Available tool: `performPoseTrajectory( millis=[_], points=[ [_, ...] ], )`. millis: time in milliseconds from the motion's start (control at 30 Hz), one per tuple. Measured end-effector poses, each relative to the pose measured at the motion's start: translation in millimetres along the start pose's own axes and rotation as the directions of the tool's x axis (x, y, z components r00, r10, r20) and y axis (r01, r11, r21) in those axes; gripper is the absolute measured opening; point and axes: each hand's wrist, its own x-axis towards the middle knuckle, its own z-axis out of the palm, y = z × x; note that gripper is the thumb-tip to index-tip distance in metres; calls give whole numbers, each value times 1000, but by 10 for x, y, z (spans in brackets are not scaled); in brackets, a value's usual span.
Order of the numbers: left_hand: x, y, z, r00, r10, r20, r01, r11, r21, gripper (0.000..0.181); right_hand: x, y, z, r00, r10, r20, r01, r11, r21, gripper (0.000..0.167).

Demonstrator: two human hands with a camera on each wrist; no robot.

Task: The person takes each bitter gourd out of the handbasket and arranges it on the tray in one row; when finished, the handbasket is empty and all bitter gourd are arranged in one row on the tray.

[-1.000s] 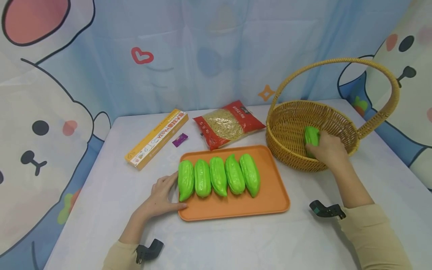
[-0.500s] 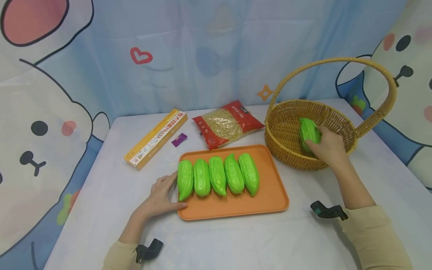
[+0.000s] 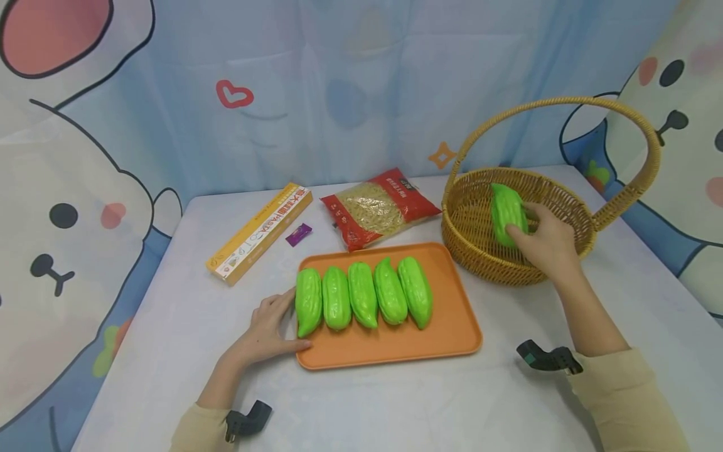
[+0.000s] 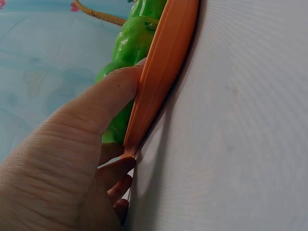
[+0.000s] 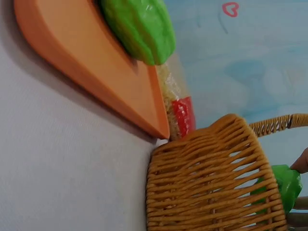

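My right hand [image 3: 549, 243] holds a bright green bitter melon [image 3: 506, 215] between thumb and fingers, above the bottom of the wicker basket [image 3: 474, 256]. In the right wrist view, that bitter melon [image 5: 287, 185] shows past the basket's rim, with only parts of the fingers in sight. Several more bitter melons [image 3: 363, 295] lie side by side on an orange tray [image 3: 452, 326]. At the tray's left end, my left hand [image 3: 270, 328] grips the edge. The left wrist view shows the thumb over the rim and the other fingers lower along the tray [image 4: 161, 72].
Behind the tray lie a red bag of pasta [image 3: 375, 207], a small purple packet [image 3: 298, 234] and a long yellow pasta box [image 3: 260, 233]. The basket's tall handle [image 3: 565, 100] arches over its opening. A printed curtain [image 3: 339, 94] hangs at the table's back edge.
My right hand has raised the bitter melon from low in the basket and shifted it slightly left, so more of it shows. My left hand stays at the tray.
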Motion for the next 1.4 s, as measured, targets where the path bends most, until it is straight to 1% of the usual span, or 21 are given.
performPoseTrajectory(
  millis=[167, 300, 433, 533, 667, 900, 1033, 1100, 1167, 1267, 1400],
  points=[
    [-2, 2, 1, 1000, -5, 2, 5, 1000, -4, 106, -74, -100, -11, 999, -37, -32, 39, 998, 45, 66],
    [-7, 3, 0, 1000, -14, 8, 14, 1000, -12, 106, -162, -186, -1, 996, -76, -42, 79, 994, 78, 65],
    [0, -8, 8, 1000, -9, 11, 9, 1000, -14, 106, -249, -247, 33, 991, -121, -52, 125, 989, 85, 61],
    [1, -11, 9, 1000, -1, 7, 1, 1000, -12, 106, -302, -285, 74, 986, -160, -55, 165, 982, 96, 57],
    [-3, -5, 6, 1000, 7, -2, -7, 1000, -7, 106, -361, -322, 146, 978, -204, -40, 207, 971, 118, 54],
    [-2, 8, 2, 1000, 9, -2, -9, 1000, -12, 106, -446, -382, 276, 965, -261, -26, 262, 950, 170, 50],
    [5, 9, 4, 1000, 15, -1, -15, 1000, -8, 105, -514, -414, 360, 951, -308, -26, 308, 937, 163, 49],
    [8, 9, 3, 1000, 16, 2, -16, 1000, -9, 105, -558, -423, 405, 941, -336, -23, 336, 932, 138, 49],
    [8, 10, 2, 1000, 14, 6, -14, 1000, -10, 105, -603, -423, 456, 936, -351, -12, 350, 929, 119, 49],
    [6, 8, 1, 1000, 11, 10, -11, 1000, -10, 105, -665, -405, 529, 934, -356, 30, 351, 929, 119, 49],
    [3, 0, 7, 1000, 13, 4, -13, 1000, -6, 105, -731, -369, 615, 940, -327, 99, 313, 940, 137, 51]
  ],
)
